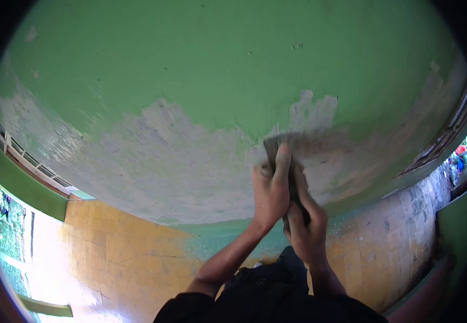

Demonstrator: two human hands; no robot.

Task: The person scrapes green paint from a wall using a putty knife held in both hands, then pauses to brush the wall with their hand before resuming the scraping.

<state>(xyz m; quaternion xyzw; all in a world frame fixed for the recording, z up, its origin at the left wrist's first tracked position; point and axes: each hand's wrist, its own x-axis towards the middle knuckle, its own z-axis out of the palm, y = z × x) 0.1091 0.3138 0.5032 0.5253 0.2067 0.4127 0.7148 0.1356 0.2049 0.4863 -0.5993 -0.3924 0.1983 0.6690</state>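
A dark scraper [273,144] has its flat edge against a green wall [217,59], where the paint gives way to a bare greyish patch [163,161]. My left hand [272,194] is closed on the scraper near its blade, with the thumb laid along it. Lower down, my right hand [308,229] wraps round the scraper's dark handle. Parts of the handle are hidden by my fingers. Bare plaster spreads to both sides of the blade, with green paint above it.
Yellow floor tiles [120,237] lie below the wall, dusted with green bits near its foot. At the left are a bright window opening [10,215] and a green ledge [23,183]. Window frames [443,137] stand at the right.
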